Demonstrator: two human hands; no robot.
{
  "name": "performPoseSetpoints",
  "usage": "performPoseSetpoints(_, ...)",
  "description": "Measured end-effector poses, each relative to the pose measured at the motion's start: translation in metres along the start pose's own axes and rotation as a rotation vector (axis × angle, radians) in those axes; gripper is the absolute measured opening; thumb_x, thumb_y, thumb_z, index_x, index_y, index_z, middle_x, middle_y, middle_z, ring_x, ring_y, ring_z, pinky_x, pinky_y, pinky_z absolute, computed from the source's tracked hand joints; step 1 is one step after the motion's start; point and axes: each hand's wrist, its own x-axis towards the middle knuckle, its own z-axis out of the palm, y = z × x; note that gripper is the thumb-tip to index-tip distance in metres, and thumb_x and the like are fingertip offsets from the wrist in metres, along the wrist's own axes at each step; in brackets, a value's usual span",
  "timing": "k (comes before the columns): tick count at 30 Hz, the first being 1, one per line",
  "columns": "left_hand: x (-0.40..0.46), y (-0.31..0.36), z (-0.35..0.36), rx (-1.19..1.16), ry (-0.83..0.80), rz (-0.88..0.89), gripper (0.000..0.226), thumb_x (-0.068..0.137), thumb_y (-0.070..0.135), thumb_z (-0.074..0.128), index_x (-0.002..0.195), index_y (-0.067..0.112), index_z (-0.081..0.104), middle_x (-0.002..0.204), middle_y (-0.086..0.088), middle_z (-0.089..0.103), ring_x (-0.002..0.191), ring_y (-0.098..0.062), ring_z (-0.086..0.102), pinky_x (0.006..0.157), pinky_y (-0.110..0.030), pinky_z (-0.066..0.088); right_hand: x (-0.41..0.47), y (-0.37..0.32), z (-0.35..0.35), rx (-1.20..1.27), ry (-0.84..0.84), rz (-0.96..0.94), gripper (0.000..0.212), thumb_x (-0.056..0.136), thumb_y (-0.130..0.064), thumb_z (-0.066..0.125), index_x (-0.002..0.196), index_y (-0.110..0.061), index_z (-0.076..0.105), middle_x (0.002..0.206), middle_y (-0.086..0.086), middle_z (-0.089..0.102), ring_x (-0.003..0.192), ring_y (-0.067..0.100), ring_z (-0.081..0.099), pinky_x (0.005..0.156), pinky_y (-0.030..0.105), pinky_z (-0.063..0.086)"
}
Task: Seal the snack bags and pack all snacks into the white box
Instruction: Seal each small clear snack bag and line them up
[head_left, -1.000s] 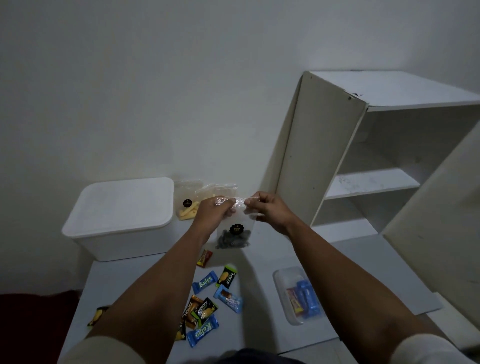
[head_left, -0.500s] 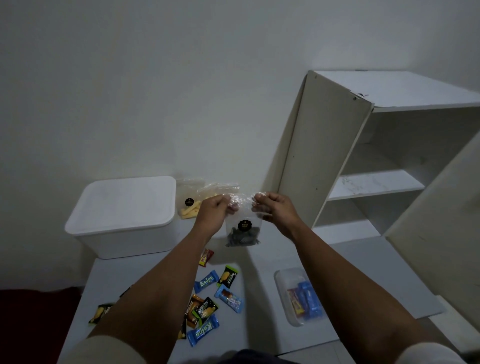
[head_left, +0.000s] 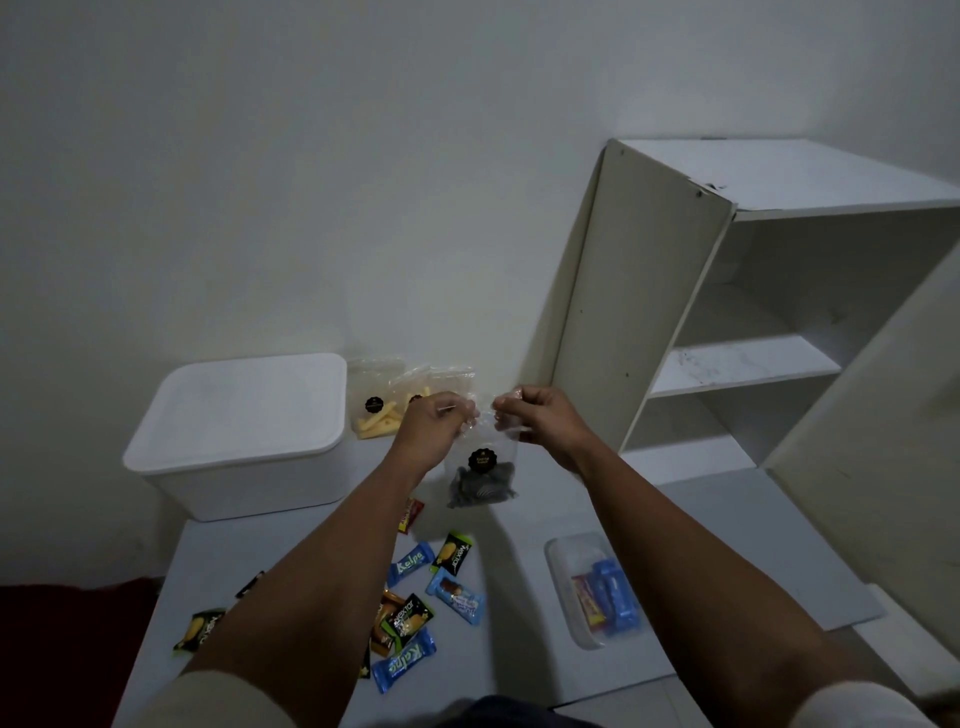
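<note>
A clear snack bag (head_left: 483, 475) with dark pieces and a black round label hangs in the air above the table. My left hand (head_left: 434, 428) and my right hand (head_left: 543, 423) both pinch its top edge, close together. The white box (head_left: 239, 431) stands at the back left with its lid on. Beside it, against the wall, lean clear bags of yellow sticks (head_left: 376, 410). Several small wrapped snacks (head_left: 426, 597) lie scattered on the table under my arms.
A clear shallow tray (head_left: 569, 587) holding a few wrapped bars sits on the table at the right. A white open shelf unit (head_left: 727, 322) stands tilted at the back right. The grey table (head_left: 519, 649) ends near my body.
My hands have drawn closer together along the bag's top edge, and the bag hangs slightly lower and to the right.
</note>
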Motion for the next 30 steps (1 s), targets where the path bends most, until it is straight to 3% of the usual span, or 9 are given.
performPoseSetpoints(2,0.0,0.003,0.001,0.005,-0.008,-0.005,0.015,0.097,0.014,0.065,0.097,0.005,0.077,0.082,-0.001,0.074,0.069,-0.002,0.066,0.069,-0.017,0.054,0.001,0.001,0.001,-0.022,-0.002,-0.004,0.018,0.091,-0.023,0.074,0.097,-0.006,0.074,0.09,0.011,0.074,0.085,0.018,0.071,0.083,0.035,0.055)
performPoseSetpoints(5,0.001,0.001,0.004,0.007,-0.019,-0.026,0.016,0.096,0.021,0.066,0.095,0.01,0.078,0.083,-0.005,0.077,0.074,-0.013,0.069,0.078,-0.028,0.057,0.001,0.001,0.002,-0.008,0.005,-0.033,0.013,0.093,-0.016,0.072,0.096,-0.003,0.07,0.083,0.01,0.07,0.077,0.015,0.067,0.077,0.032,0.053)
performPoseSetpoints(8,0.001,0.001,0.005,-0.085,0.019,-0.046,0.023,0.099,0.018,0.059,0.094,0.003,0.076,0.084,-0.013,0.077,0.076,-0.019,0.071,0.081,-0.034,0.06,0.002,0.001,0.002,0.026,0.023,-0.053,0.009,0.093,-0.015,0.071,0.088,-0.009,0.066,0.078,0.007,0.065,0.073,0.014,0.065,0.076,0.034,0.051)
performPoseSetpoints(10,0.001,0.001,0.004,-0.098,0.037,-0.043,0.027,0.102,0.015,0.054,0.095,-0.001,0.074,0.083,-0.013,0.076,0.072,-0.016,0.071,0.076,-0.027,0.058,0.002,0.0,-0.001,0.02,0.021,-0.038,0.01,0.093,-0.018,0.072,0.091,-0.01,0.068,0.082,0.007,0.067,0.075,0.014,0.067,0.076,0.032,0.05)
performPoseSetpoints(13,0.002,0.0,0.003,-0.055,0.04,-0.032,0.03,0.105,0.019,0.05,0.095,0.003,0.074,0.084,-0.008,0.076,0.074,-0.014,0.071,0.077,-0.026,0.058,0.002,0.001,-0.005,0.061,0.026,-0.003,0.021,0.092,-0.023,0.073,0.102,-0.004,0.073,0.091,0.008,0.073,0.085,0.017,0.07,0.08,0.032,0.052)
performPoseSetpoints(18,0.008,-0.001,0.004,-0.085,0.029,-0.057,0.026,0.103,0.021,0.054,0.092,0.011,0.075,0.085,-0.007,0.078,0.081,-0.02,0.073,0.083,-0.037,0.058,0.006,0.009,-0.01,0.19,0.106,-0.014,0.009,0.092,-0.014,0.072,0.095,-0.007,0.076,0.088,0.008,0.073,0.084,0.022,0.068,0.093,0.044,0.054)
performPoseSetpoints(23,0.012,0.0,0.004,-0.109,0.016,-0.079,0.024,0.1,0.016,0.056,0.092,0.004,0.074,0.086,-0.009,0.079,0.079,-0.018,0.072,0.087,-0.042,0.057,0.005,0.007,-0.017,0.134,0.112,0.009,0.013,0.094,-0.021,0.07,0.095,-0.01,0.076,0.087,0.008,0.075,0.078,0.019,0.069,0.075,0.032,0.054)
performPoseSetpoints(30,0.015,-0.003,0.006,0.071,-0.069,0.016,0.026,0.105,0.02,0.051,0.093,0.015,0.074,0.085,0.002,0.076,0.077,-0.01,0.07,0.083,-0.035,0.056,0.002,0.019,-0.024,0.185,0.151,0.027,0.027,0.096,-0.027,0.068,0.103,-0.002,0.075,0.087,0.012,0.076,0.08,0.022,0.069,0.077,0.034,0.054)
